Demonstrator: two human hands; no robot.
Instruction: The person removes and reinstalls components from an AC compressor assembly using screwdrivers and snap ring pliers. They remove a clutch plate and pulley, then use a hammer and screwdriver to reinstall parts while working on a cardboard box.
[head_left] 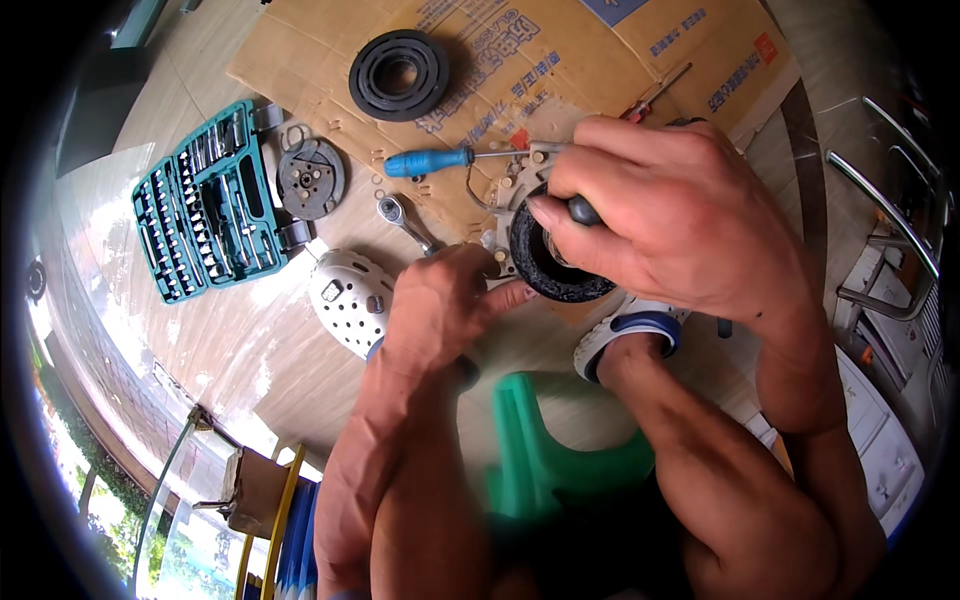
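My right hand [660,220] is closed round a black-handled tool [583,209], whose lower end is hidden by the hand. Below it is a metal machine part with a thick black ring [535,262], standing between my shoes. My left hand [445,295] is at the near left side of this part, its thumb against the ring's edge and its other fingers curled, their tips partly hidden. A blue-handled screwdriver [430,162] lies just beyond, its shaft reaching toward the part. Near my left fingers lies a ratchet wrench [400,218] on the floor.
A flattened cardboard sheet [320,60] covers the far floor, bearing a black grooved pulley [400,75] and a red screwdriver [640,108]. To the left are a round metal plate [310,180] and an open teal socket set [262,190]. A green stool [520,450] is beneath me.
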